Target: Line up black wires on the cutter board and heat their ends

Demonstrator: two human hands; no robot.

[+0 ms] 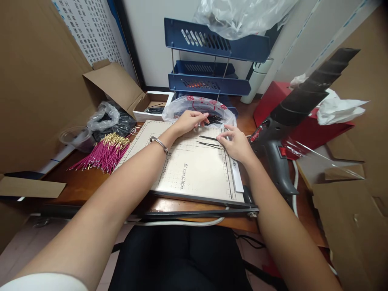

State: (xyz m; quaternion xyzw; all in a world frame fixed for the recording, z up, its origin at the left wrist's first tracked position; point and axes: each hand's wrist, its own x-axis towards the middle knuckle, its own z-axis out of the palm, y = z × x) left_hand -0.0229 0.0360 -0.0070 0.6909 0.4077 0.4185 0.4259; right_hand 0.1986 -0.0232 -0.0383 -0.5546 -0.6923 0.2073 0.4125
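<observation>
A cream paper cutter board (200,169) with printed grid lines lies in front of me. Several thin black strips (209,144) rest on its upper right part. My right hand (236,143) is at the board's right edge, thumb and forefinger pinching the end of one strip. Beyond the board's far edge, my left hand (192,121) hovers by a clear plastic bag (174,110) that contains more black strips. Its fingers are curled together, and whatever may be between them is too small to make out. The cutter's long black arm (194,214) lies along the near side.
On the left are a pile of magenta sticks with gold ends (103,155), a plastic cup (77,137) and an open cardboard box (118,85). A blue rack (209,83) stands behind. A heat gun (279,149) and a red tissue box (273,95) occupy the right.
</observation>
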